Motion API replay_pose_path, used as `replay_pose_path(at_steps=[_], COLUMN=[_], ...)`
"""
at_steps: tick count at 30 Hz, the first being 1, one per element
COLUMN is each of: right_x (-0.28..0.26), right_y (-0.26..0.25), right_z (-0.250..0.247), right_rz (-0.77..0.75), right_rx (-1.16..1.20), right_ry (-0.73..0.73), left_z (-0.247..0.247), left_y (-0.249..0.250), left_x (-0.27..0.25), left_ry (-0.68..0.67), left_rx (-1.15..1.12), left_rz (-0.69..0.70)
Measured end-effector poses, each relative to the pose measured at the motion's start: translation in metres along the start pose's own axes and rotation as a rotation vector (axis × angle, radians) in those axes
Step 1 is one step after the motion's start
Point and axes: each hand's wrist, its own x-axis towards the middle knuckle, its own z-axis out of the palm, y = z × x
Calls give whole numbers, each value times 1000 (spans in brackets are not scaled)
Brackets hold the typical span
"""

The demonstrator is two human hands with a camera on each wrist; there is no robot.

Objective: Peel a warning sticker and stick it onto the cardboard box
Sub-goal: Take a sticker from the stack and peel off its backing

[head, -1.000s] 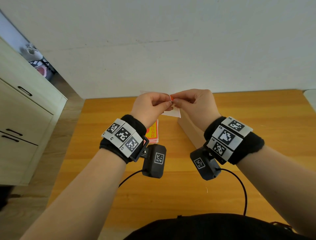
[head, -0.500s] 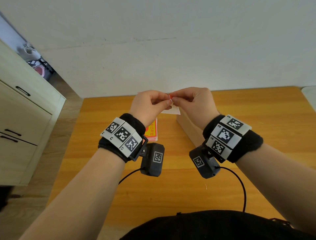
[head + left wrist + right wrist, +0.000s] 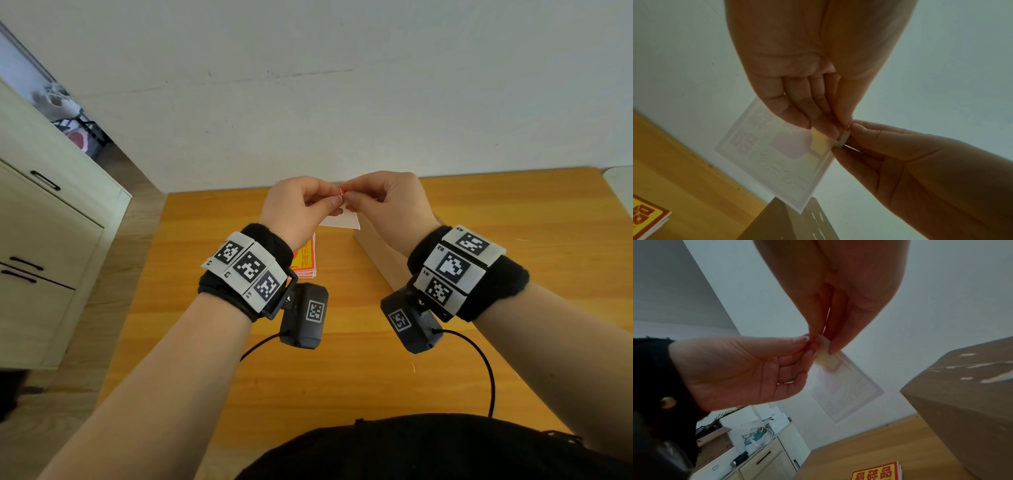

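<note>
Between both hands' fingers (image 3: 830, 129): the sticker (image 3: 777, 162) corner.

Evenly and brightly lit from the head view, with soft daylight and only faint shadows on the wooden surface (image 3: 513, 212). Strongly bowed at the frame edges, bending the cabinet (image 3: 51, 240) and the wall line. Dimmer and greenish from both wrist views, leaving the left hand (image 3: 807, 65) and right hand (image 3: 838, 280) dark against the pale wall. Translucent, backlit sticker sheet (image 3: 772, 159), print showing through, slightly soft.
</note>
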Motion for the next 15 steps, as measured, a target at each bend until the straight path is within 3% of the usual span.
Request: replay_pose_path(at_steps=[15], right_x=[-2], right_y=[2], right_z=[1], right_rz=[-40], right_rx=[-27], right_ry=[26], left_z=[-1], left_y=[5], left_x=[-4], left_ry=[12], left_rx=[15], left_rz=[-6])
